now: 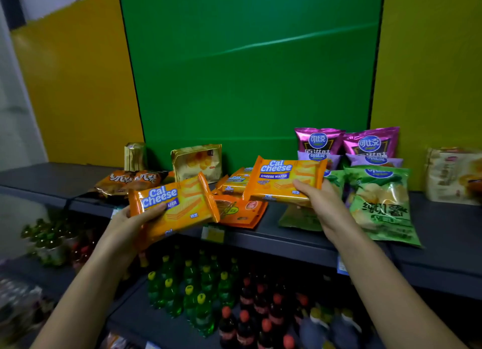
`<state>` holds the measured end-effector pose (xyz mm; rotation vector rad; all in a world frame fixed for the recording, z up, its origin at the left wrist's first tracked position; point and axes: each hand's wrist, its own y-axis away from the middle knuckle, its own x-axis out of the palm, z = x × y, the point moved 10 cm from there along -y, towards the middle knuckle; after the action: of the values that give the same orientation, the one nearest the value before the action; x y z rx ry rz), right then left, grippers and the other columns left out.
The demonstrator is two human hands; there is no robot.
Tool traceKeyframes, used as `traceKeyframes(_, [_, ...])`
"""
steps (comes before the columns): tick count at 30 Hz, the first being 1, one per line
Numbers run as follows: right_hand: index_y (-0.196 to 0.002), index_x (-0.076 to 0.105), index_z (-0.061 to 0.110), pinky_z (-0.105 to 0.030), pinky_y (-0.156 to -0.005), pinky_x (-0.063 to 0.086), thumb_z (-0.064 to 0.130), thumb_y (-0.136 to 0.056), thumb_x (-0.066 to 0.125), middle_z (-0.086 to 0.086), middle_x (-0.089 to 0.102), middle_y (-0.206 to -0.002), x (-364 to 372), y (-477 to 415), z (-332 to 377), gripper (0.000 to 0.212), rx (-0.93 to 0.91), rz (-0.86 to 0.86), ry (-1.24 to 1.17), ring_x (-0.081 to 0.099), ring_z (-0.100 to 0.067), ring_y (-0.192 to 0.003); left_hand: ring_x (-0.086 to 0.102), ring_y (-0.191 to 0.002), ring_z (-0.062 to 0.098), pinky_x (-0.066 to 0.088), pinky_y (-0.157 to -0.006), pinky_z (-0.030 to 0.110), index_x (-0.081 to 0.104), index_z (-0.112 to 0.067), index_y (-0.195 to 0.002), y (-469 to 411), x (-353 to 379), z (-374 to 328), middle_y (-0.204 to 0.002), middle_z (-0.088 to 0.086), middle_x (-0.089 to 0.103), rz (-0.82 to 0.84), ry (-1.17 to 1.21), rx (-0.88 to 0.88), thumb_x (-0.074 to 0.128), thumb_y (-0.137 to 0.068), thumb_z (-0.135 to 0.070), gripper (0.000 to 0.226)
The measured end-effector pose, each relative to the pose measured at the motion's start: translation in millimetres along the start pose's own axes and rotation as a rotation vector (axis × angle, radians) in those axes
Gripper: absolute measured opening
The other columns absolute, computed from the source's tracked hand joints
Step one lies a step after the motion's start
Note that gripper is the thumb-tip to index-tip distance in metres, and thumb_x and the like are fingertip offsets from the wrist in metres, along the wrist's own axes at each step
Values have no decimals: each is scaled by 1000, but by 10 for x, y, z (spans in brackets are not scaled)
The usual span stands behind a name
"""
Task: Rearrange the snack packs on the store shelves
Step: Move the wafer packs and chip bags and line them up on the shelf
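Observation:
My left hand [135,218] grips an orange Cal Cheese wafer pack [180,205] by its left end, held tilted in front of the dark shelf [300,237]. My right hand [317,196] holds a second Cal Cheese wafer pack [283,177] by its lower right edge, above the shelf. More Cal Cheese packs [233,183] lie flat on the shelf between the two. A flat orange snack pouch [241,211] lies under and behind the left pack.
Green chip bags [382,205] and pink chip bags [370,142] stand at the right, a pale pack [453,175] further right. Gold cake packs [197,162] and brown snack bags [130,181] sit at the back left. Bottles [206,291] fill the lower shelf.

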<state>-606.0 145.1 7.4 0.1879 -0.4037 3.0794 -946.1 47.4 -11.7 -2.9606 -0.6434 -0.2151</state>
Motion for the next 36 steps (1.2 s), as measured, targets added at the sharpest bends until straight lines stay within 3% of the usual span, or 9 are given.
traceKeyframes(2, [-123, 53, 9, -20, -56, 49, 17, -88, 60, -6, 66, -113, 163, -107, -54, 37, 0, -4, 19, 63, -13, -82, 68, -48, 10, 52, -39, 19, 58, -13, -89, -144, -63, 8, -85, 8, 66, 5, -22, -6, 65, -81, -12, 11])
traceKeyframes(6, [-125, 50, 10, -26, -62, 48, 22, -87, 61, -6, 64, -117, 427, -427, -145, 41, -6, -41, 39, 62, -19, -92, 63, -73, 22, 54, -45, 23, 57, -12, -95, -566, -112, 34, -90, 9, 65, 18, -41, -10, 68, -79, -15, 20])
traceKeyframes(11, [-113, 47, 15, -29, -65, 52, 21, -86, 62, -8, 62, -118, 660, -896, -187, 31, -37, -115, 46, 61, -22, -97, 66, -50, 11, 54, -45, 21, 59, -13, -87, -1223, 85, -22, -84, 9, 66, 74, -79, 24, 67, -79, -12, 12])
traceKeyframes(18, [-104, 39, 15, -49, -97, 46, 23, -85, 62, -13, 58, -123, 665, -1465, -70, 31, -91, -284, 177, 57, -30, -112, 65, -43, 5, 51, -40, 18, 61, -11, -88, -1942, 593, 28, -52, -5, 70, 214, -116, 21, 69, -77, -9, 14])
traceKeyframes(24, [-120, 42, 3, -52, -94, 47, 27, -82, 63, -17, 58, -125, 564, -1776, 34, 49, -119, -411, 288, 56, -36, -114, 64, -40, 8, 52, -38, 22, 60, -10, -89, -2276, 1117, 278, -65, 5, 70, 354, -151, -72, 69, -77, -9, 16])
traceKeyframes(26, [-121, 43, 2, -49, -89, 50, 26, -82, 63, -16, 58, -124, 554, -1860, 35, 50, -112, -425, 281, 58, -34, -112, 63, -38, 8, 51, -37, 22, 59, -10, -90, -2346, 1271, 358, -52, -1, 70, 386, -144, -108, 71, -76, -10, 18])
traceKeyframes(29, [-122, 46, 1, -30, -59, 51, 20, -84, 63, -14, 61, -118, 632, -1973, -9, 45, -97, -390, 203, 61, -25, -96, 65, -44, 10, 57, -46, 24, 59, -8, -97, -2440, 1482, 483, -65, 4, 73, 469, -146, -139, 74, -73, -12, 28])
traceKeyframes(32, [-121, 48, 1, -18, -45, 48, 17, -85, 63, -10, 61, -107, 753, -2073, -142, 42, -15, -321, 106, 59, -15, -77, 68, -49, 14, 59, -53, 27, 59, -10, -81, -2533, 1595, 525, -61, 4, 72, 507, -150, -118, 75, -71, -10, 19])
traceKeyframes(36, [-86, 55, 9, -12, -37, 46, 14, -85, 62, -5, 58, -82, 838, -2182, -401, 9, 125, -293, 60, 53, -10, -62, 69, -75, 24, 57, -76, 36, 64, -12, -86, -2655, 1644, 552, -85, 11, 73, 555, -321, -28, 79, -68, -28, 28])
